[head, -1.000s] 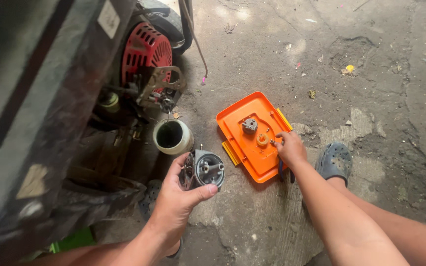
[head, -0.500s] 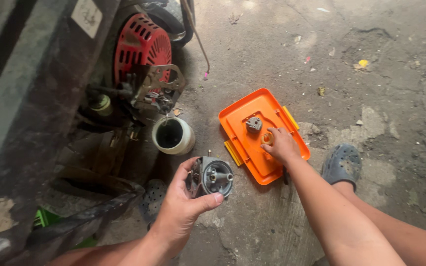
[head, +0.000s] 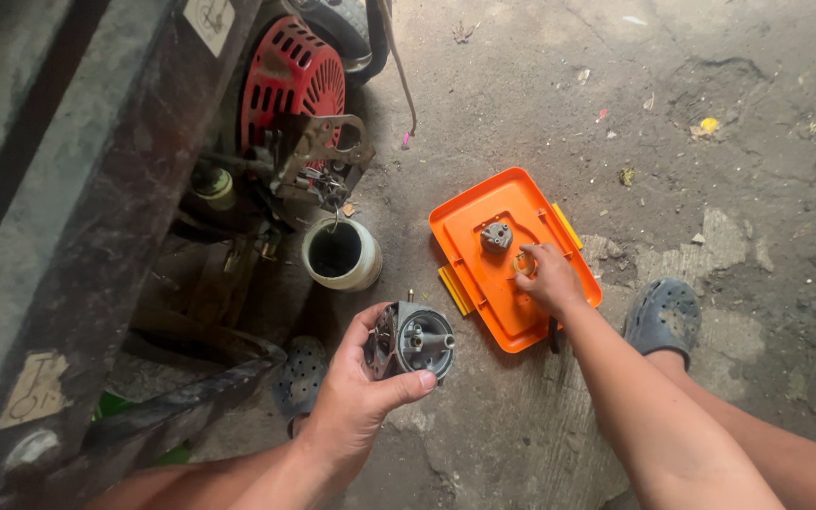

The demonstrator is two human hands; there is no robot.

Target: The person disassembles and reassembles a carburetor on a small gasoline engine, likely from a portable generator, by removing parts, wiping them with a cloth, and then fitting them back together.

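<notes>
Fingers of my left hand [head: 356, 401] wrap around a round metal engine part [head: 413, 342], held just left of the orange tray [head: 484, 283] on the concrete floor [head: 691, 123]. Over that tray, my right hand [head: 548, 279] pinches a small ring [head: 523, 264], beside a grey part [head: 496, 236].

I'm over a rough, cracked concrete floor [head: 540, 94], stained w/ scattered debris bits. Lying on it: orange plastic tray [head: 484, 283], a white cylindrical cup [head: 340, 253] just left of it, open end up, and a red-shrouded engine [head: 290, 80] at top left. Grey clog [head: 665, 316] right of tray; another, prob. its pair, lower left [head: 297, 373].
</notes>
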